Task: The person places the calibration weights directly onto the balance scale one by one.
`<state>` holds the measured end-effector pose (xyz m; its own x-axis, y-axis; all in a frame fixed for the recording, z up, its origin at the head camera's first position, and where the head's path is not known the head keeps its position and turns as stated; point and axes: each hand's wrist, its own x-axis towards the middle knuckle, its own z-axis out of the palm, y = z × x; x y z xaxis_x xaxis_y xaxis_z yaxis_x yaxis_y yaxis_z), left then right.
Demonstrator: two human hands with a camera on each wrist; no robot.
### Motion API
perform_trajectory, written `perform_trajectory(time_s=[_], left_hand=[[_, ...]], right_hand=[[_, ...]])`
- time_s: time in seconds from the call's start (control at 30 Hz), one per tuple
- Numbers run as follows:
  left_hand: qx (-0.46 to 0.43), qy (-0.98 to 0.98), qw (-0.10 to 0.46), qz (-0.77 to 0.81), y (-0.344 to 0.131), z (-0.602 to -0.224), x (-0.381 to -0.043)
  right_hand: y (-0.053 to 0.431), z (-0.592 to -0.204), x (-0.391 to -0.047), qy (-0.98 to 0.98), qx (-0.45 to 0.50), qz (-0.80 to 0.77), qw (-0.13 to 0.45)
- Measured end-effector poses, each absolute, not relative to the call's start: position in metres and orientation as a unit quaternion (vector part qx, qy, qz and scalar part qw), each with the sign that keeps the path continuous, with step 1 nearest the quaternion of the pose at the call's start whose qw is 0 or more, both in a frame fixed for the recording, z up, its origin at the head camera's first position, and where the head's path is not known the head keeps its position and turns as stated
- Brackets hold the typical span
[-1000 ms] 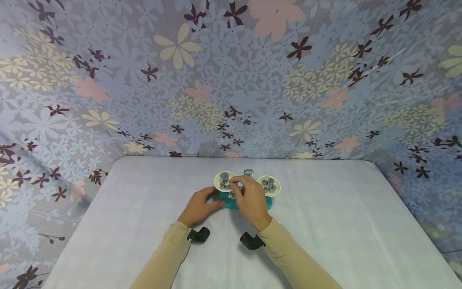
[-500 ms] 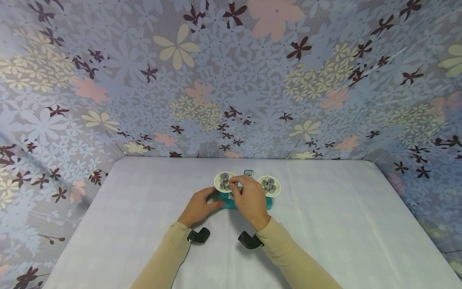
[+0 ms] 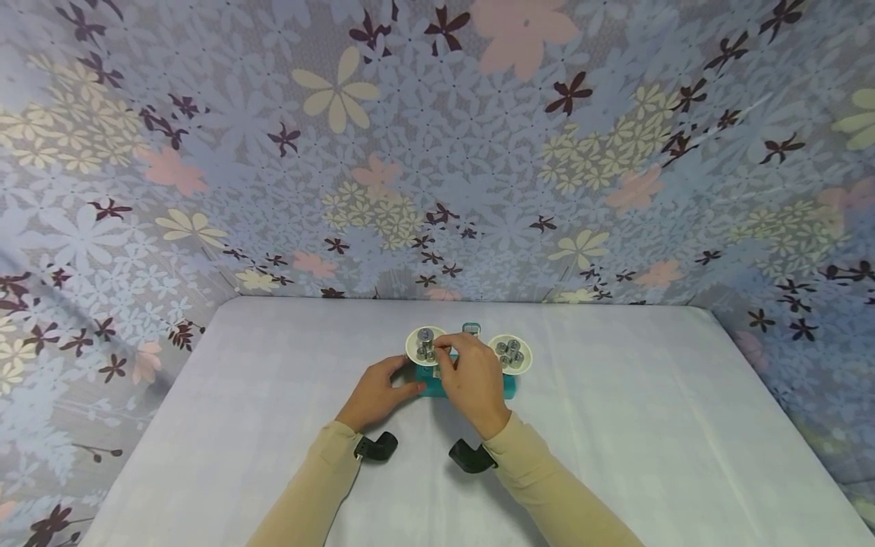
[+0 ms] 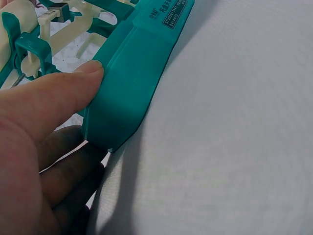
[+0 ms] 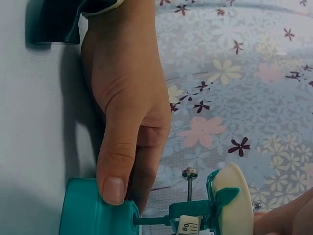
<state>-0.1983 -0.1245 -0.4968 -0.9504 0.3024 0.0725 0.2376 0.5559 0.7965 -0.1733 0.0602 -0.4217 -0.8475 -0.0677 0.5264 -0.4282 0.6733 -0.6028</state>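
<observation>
A teal balance scale [image 3: 434, 390] stands on the table with two cream pans. My left hand [image 3: 379, 391] grips the left end of its base [image 4: 129, 88], thumb on the near side and fingers beyond it. Over the left pan [image 3: 410, 352], my right hand [image 3: 475, 380] pinches with thumb and forefinger what appears to be a small metal weight, mostly covered by the fingertips. A large metal weight [image 3: 425, 335] and several smaller ones stand in that pan. Several metal weights [image 3: 513, 346] sit in the right pan [image 3: 529, 358], just beyond my right hand.
The scale rests near the back of a table [image 3: 615, 425] covered in white cloth. Flowered fabric [image 3: 478, 152] rises behind the table and at both sides. Each wrist carries a black camera mount [image 3: 472, 456].
My right hand and wrist have shifted very slightly left, with the fingertips still at the left pan. The left hand stays in place on the scale's base.
</observation>
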Motion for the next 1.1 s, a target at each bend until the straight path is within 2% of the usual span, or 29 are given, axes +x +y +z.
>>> perform_trajectory(time_s=[1.1], left_hand=[[0.161,0.885,0.024,0.435,-0.1240,-0.4990,-0.1987]], right_hand=[[0.0601,-0.4231,-0.1723,-0.880,0.151,0.371,0.254]])
